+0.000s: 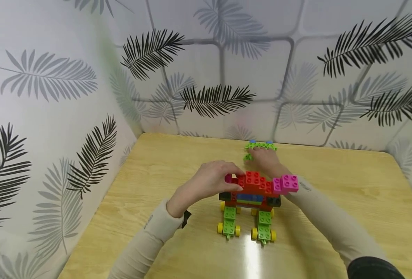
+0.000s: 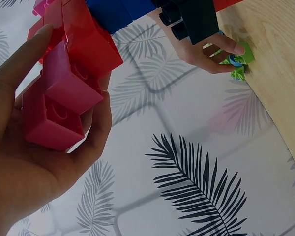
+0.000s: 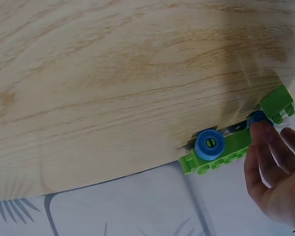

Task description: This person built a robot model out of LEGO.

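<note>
My left hand (image 1: 214, 178) grips the near-left end of a toy brick build. Its fingers curl round pink bricks (image 2: 59, 105) in the left wrist view. Stepped red bricks (image 1: 253, 182) form the top, with a pink block (image 1: 288, 184) at the right end, and black and blue bricks beneath. Green wheeled bases (image 1: 229, 221) with yellow wheels stand under the build. At the table's back edge my right hand (image 1: 266, 159) has its fingertips on a green wheeled base (image 3: 226, 149) with blue wheels (image 3: 209, 144). Fingers partly cover one wheel. A green brick (image 3: 278, 104) sits beside it.
The wooden table (image 1: 178, 155) meets a patterned wall (image 1: 255, 69) behind and another at the left. The right forearm (image 1: 324, 217) passes close to the pink end of the build.
</note>
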{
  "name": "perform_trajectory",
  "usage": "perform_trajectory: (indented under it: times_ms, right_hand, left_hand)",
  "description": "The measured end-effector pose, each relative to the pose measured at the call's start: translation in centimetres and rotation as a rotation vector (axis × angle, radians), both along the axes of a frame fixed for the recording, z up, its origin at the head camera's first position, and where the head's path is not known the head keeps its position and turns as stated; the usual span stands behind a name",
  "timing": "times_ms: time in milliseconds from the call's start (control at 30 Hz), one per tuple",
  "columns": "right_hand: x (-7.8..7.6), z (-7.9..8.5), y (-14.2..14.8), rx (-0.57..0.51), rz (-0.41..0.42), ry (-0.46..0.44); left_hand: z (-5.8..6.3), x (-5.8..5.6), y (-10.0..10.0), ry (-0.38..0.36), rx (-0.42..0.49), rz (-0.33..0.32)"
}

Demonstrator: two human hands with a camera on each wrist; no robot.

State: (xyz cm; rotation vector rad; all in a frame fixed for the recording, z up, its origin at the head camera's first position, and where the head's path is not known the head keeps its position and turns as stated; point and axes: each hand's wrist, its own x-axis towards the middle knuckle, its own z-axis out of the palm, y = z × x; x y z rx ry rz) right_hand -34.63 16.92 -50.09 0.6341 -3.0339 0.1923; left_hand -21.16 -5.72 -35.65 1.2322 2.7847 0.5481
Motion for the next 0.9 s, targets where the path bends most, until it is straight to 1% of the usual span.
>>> perform_trajectory:
  times_ms: [133,233,400,500,600,667,733,833,900]
  right_hand:
    - [0.1,-0.7,0.3,0.010,-0.004,-0.026]
    - [0.1,-0.9,0.5,-0.003,0.002,-0.010]
    - [0.1,-1.1,0.9,-0.070,0.024,-0.011]
    - [0.4,-1.2,1.2,-0.120,0.030,-0.048]
    - [0.8,-0.6,1.8,-0.206,0.014,-0.118]
    - [1.1,0.5,2.3,-0.282,0.013,-0.146]
    - [1.4,2.4,2.8,-0.372,0.013,-0.172]
    - [2.1,5.6,3.5,-0.463,0.060,-0.150]
    - [3.1,7.8,3.8,-0.483,0.101,-0.124]
  left_hand:
    - [-0.3,0.2,0.1,-0.007,-0.004,0.001]
    - [-0.3,0.3,0.1,-0.006,0.003,0.007]
    - [-0.2,0.2,0.0,0.007,0.005,0.013]
    - [-0.2,0.2,-0.1,0.012,0.005,0.013]
    - [-0.1,0.1,0.0,0.014,0.000,0.016]
    - [-0.1,0.1,0.0,0.013,-0.004,0.018]
    - [0.0,0.0,0.1,0.014,-0.009,0.020]
    - [-0.1,0.1,0.1,0.013,-0.017,0.022]
    - [-0.1,0.1,0.1,0.007,-0.019,0.022]
